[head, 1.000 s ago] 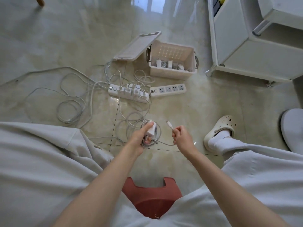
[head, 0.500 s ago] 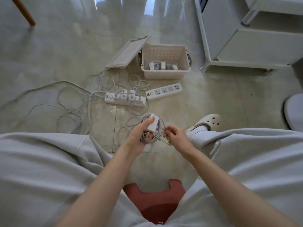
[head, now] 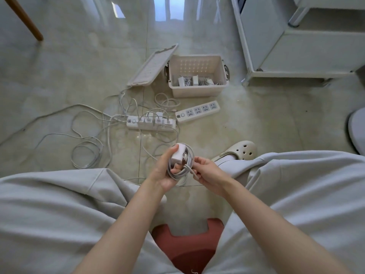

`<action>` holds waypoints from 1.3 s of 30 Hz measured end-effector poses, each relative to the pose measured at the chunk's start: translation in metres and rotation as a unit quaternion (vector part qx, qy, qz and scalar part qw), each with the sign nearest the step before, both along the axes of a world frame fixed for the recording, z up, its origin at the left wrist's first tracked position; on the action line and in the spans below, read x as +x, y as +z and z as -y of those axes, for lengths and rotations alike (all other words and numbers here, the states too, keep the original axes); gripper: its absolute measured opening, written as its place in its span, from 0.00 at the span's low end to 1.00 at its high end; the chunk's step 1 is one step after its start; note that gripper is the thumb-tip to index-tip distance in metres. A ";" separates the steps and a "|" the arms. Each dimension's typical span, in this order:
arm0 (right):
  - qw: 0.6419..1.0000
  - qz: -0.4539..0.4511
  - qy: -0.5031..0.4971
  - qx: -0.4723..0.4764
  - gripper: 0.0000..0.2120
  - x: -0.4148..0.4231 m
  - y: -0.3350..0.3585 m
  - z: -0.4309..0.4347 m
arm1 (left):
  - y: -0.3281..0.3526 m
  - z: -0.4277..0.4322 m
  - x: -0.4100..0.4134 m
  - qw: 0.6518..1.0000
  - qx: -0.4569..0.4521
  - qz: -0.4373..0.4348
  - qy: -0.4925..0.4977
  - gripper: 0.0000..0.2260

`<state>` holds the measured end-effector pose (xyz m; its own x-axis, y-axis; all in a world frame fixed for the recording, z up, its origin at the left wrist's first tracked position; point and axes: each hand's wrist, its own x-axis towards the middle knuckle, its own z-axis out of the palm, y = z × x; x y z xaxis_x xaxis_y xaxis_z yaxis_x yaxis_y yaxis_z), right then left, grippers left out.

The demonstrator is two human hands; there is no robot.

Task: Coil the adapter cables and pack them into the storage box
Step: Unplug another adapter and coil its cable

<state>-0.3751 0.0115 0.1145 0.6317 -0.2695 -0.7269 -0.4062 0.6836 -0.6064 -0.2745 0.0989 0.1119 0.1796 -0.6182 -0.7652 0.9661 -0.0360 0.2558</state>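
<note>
My left hand [head: 165,171] grips a white adapter [head: 178,155] together with its coiled grey-white cable [head: 181,173], held above the floor in front of my knees. My right hand [head: 207,173] pinches the free end of that cable beside the coil. The open beige storage box [head: 197,91] stands on the floor ahead, with several coiled adapters inside. Its lid [head: 153,66] leans against the box's left side. A power strip [head: 151,124] with several adapters plugged in lies between me and the box, loose cables [head: 87,153] trailing left.
A second white power strip [head: 197,113], with nothing plugged in, lies right of the first. A white cabinet [head: 296,46] stands at the back right. My clog [head: 241,152] is on the floor at right, a red stool [head: 187,244] under me, a wooden leg [head: 25,20] far left.
My right hand has come in from the right to the coil, bringing the cable's free end with it. The coil in my left hand has grown fuller. The view has tilted up a little.
</note>
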 end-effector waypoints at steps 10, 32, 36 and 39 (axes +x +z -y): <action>0.995 -0.073 -0.070 0.004 0.08 0.003 0.004 -0.019 | -0.006 -0.014 -0.006 0.997 0.028 -0.034 0.062 0.14; 0.989 -0.120 -0.091 -0.006 0.08 0.003 0.020 -0.012 | 0.009 -0.014 -0.002 0.991 0.027 0.128 0.016 0.08; 0.988 -0.099 -0.017 -0.119 0.11 0.003 0.018 -0.006 | 0.013 -0.013 -0.009 0.994 0.005 0.105 -0.024 0.12; 0.990 -0.063 0.001 -0.124 0.10 -0.001 0.016 -0.007 | 0.013 -0.014 -0.008 0.995 0.005 0.090 -0.028 0.12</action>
